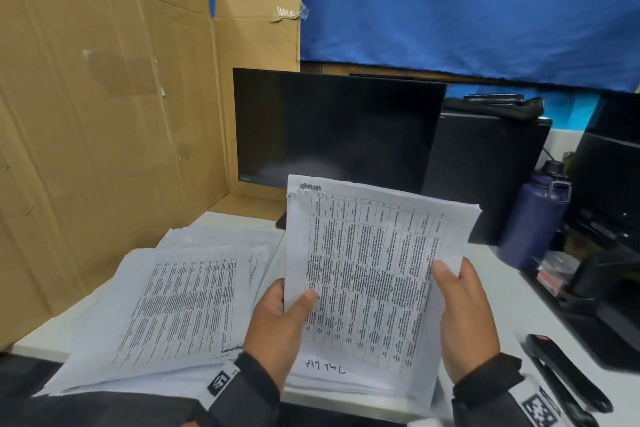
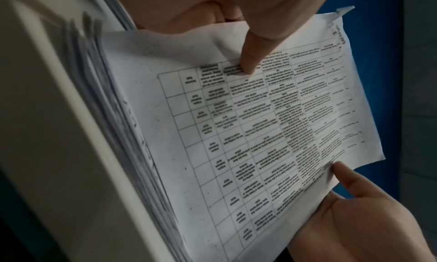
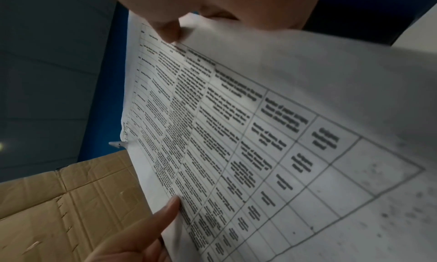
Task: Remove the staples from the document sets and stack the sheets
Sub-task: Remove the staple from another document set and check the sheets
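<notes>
I hold a document set (image 1: 374, 270) of printed table sheets upright in front of me with both hands. My left hand (image 1: 294, 302) grips its lower left edge, thumb on the front page. My right hand (image 1: 446, 281) grips the right edge, thumb on the front too. The set's top left corner (image 1: 298, 189) is torn and curled; no staple can be made out there. The left wrist view shows the same page (image 2: 260, 126) with my left thumb (image 2: 255, 55) pressed on it. In the right wrist view the page (image 3: 260, 135) fills the frame. A loose pile of sheets (image 1: 166, 305) lies to the left.
More sheets with handwriting (image 1: 325, 367) lie under the held set at the white table's (image 1: 502, 291) front edge. A black stapler-like tool (image 1: 561, 371) lies at the right. A dark monitor (image 1: 332, 128), a blue bottle (image 1: 536, 218) and a cardboard wall (image 1: 104, 114) surround the space.
</notes>
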A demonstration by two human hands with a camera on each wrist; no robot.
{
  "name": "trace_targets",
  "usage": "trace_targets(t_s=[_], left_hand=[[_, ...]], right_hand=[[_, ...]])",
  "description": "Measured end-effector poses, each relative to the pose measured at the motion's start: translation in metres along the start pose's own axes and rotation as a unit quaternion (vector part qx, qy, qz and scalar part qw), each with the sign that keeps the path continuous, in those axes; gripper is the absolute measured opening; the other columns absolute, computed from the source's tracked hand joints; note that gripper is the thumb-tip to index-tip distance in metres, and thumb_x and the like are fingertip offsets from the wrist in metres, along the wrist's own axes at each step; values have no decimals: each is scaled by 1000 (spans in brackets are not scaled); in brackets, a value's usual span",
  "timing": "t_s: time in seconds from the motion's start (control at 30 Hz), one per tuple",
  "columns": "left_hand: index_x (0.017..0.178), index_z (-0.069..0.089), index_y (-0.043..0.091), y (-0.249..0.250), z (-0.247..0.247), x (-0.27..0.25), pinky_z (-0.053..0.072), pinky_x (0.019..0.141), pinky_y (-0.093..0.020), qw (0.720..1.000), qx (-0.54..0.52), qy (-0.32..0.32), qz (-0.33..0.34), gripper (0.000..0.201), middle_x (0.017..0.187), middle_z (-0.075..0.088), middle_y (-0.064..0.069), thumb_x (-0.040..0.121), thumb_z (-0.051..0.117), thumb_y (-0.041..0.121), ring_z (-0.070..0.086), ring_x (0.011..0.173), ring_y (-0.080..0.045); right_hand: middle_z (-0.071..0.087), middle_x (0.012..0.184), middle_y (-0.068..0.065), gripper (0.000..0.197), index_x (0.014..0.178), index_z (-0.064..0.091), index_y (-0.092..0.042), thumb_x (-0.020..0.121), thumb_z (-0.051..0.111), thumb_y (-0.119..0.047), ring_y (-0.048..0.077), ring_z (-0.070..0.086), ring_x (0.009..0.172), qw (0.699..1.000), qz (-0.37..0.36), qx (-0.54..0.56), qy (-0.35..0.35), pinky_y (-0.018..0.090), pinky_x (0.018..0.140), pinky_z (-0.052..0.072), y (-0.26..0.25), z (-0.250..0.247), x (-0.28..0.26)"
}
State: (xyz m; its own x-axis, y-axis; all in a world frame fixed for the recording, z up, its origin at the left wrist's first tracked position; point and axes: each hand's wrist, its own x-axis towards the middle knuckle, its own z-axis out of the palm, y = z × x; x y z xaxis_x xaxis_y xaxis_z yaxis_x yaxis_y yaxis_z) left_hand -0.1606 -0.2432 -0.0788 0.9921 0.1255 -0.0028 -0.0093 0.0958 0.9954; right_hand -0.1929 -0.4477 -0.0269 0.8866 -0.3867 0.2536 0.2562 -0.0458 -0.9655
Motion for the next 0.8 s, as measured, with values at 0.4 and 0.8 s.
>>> trace_targets(t_s=[0.4, 0.8], left_hand=[[89, 73, 24, 5, -3, -3, 48, 108, -50, 999, 37, -10, -15, 24, 97, 79, 5, 104, 55, 28, 71, 103, -16], [84, 64, 23, 83, -31, 8, 54, 65, -40, 925, 312, 67, 205, 28, 72, 70, -3, 104, 49, 34, 67, 72, -26]], right_hand=[[78, 100, -9, 23, 106, 70, -19, 99, 53, -7, 8, 73, 91, 999, 29, 9, -27, 29, 76, 50, 0, -3, 4], [48, 133, 14, 64, 136, 47, -4, 78, 74, -14, 33, 42, 129, 851, -356, -371, 103, 48, 110, 35, -55, -6, -5]])
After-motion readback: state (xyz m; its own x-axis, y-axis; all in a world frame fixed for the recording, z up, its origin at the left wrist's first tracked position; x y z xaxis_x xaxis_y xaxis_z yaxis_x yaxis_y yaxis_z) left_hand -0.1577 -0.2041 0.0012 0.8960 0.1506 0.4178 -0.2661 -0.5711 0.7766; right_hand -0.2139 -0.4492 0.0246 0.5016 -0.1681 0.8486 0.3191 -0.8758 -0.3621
